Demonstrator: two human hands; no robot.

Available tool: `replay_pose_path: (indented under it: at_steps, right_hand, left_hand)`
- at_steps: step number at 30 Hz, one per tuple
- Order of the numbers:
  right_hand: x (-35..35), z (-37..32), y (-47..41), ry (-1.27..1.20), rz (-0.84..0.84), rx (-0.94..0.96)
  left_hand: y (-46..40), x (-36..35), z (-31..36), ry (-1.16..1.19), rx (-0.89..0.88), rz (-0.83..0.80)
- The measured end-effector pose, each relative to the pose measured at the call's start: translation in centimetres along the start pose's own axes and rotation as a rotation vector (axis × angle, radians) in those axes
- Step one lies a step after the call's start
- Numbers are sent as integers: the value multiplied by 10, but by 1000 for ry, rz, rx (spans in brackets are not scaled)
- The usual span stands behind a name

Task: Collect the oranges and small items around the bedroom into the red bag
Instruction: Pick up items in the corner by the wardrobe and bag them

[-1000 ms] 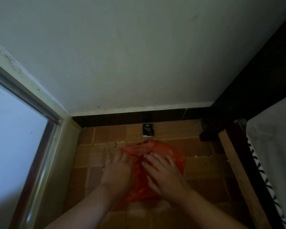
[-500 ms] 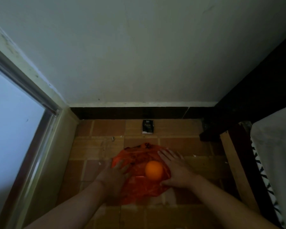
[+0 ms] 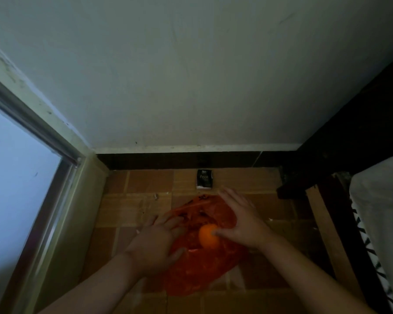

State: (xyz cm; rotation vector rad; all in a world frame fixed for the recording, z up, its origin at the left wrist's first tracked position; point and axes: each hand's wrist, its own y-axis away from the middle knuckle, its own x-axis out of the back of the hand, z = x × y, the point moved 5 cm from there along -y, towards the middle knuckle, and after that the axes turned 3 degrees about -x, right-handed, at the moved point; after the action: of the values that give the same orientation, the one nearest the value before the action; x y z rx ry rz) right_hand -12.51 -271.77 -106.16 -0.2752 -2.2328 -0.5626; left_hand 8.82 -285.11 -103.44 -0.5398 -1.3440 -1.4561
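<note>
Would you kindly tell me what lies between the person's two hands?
In the head view, the round orange on the crumpled red plastic bag lies between left hand and right hand.

- Pale wall (image 3: 191, 75) above a dark skirting (image 3: 168, 160).
- Brown tiled floor (image 3: 134, 207), dimly lit.
- Window (image 3: 14, 177) with metal frame, left.
- Dark bed frame (image 3: 349, 123), right.

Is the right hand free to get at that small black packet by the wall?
Probably yes: the right hand lies open by the orange, fingertips just short of the black packet, bare floor between.
</note>
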Motion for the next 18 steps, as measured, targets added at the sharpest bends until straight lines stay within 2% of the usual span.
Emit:
replay_pose_path:
  at_steps: [2,5,11,18]
  right_hand:
    - [10,-15,-13,-47,46,-5]
    - [5,-26,-42,-11,22,-5]
    - [-19,-12,-111,151,-47,3]
    - [-42,8,-141,315,-134,-20]
  left_hand:
    - [-1,8,-4,67,30,86]
    - [-2,15,-10,86,66,161]
    - [5,18,-15,124,137,156]
    - [11,13,-27,108,178,132]
